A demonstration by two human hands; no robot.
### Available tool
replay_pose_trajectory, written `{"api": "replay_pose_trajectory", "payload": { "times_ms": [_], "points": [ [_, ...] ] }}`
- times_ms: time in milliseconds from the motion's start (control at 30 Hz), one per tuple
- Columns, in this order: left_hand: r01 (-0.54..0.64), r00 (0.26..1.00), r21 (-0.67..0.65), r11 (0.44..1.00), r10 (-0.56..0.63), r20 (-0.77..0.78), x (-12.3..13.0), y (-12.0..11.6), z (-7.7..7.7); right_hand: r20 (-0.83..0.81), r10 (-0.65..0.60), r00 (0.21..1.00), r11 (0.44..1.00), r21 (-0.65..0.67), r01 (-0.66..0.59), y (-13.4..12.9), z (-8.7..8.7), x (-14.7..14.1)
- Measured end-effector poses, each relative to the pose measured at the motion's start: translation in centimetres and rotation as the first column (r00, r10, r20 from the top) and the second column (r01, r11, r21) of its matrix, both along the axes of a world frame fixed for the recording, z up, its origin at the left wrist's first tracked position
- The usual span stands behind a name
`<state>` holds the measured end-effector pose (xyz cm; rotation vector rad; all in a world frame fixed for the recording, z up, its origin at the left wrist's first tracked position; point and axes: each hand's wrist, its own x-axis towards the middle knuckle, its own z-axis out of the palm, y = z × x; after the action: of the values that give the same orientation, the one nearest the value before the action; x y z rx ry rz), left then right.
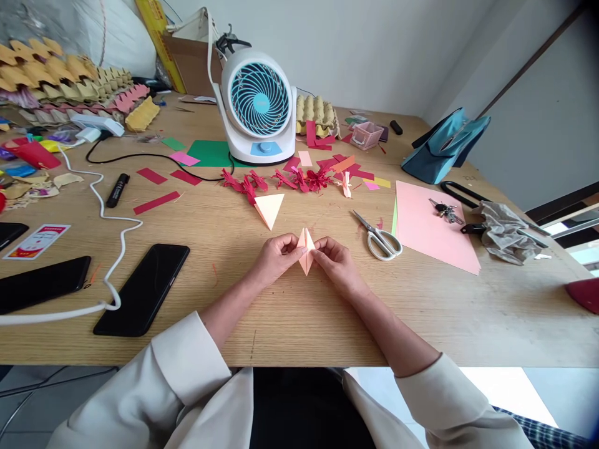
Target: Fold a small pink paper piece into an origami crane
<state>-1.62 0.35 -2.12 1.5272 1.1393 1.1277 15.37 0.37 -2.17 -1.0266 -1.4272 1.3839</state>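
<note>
Between my two hands stands a small peach folded paper (pixel 306 262), diamond-shaped with a crease down its middle. My left hand (pixel 281 254) pinches its left edge between thumb and fingers. On the opposite edge, my right hand (pixel 337 262) grips it the same way. Just beyond lies a cream paper triangle (pixel 269 208), apart from both hands. To the right rest white-handled scissors (pixel 382 243), their blades pointing away to the left. A row of red folded paper pieces (pixel 299 179) runs across the table, with a pale pink one (pixel 346 184) at its right end.
A white and blue fan (pixel 260 103) stands at the back. Pink paper sheets (pixel 433 227) with keys (pixel 447 212) lie right, near a blue bag (pixel 444 146). At left are a black phone (pixel 143 290), a marker (pixel 118 190), a white cable (pixel 122 243) and red strips (pixel 156 202).
</note>
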Motion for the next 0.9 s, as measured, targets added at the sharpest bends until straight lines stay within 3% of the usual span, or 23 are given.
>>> {"api": "replay_pose_trajectory", "payload": {
  "times_ms": [233, 433, 700, 900],
  "points": [
    [0.049, 0.998, -0.115, 0.992, -0.042, 0.055, -0.2, 0.0, -0.6, 0.055, -0.037, 0.998, 0.999, 0.014, 0.037, 0.0, 0.1, 0.0],
    [0.036, 0.999, -0.081, 0.996, -0.033, 0.035, -0.2, 0.1, -0.7, 0.091, -0.064, 0.994, 0.997, 0.042, 0.061, -0.2, 0.2, 0.0],
    [-0.004, 0.997, -0.047, 0.999, 0.008, 0.072, 0.1, -0.1, 0.3, 0.044, 0.008, 0.999, 0.999, 0.037, -0.009, -0.6, 0.6, 0.0],
    [0.015, 0.982, -0.090, 0.996, 0.002, 0.191, 0.5, -0.5, 0.7, 0.223, 0.125, 0.967, 0.990, 0.036, -0.136, -1.0, 1.3, 0.0]
  ]
}}
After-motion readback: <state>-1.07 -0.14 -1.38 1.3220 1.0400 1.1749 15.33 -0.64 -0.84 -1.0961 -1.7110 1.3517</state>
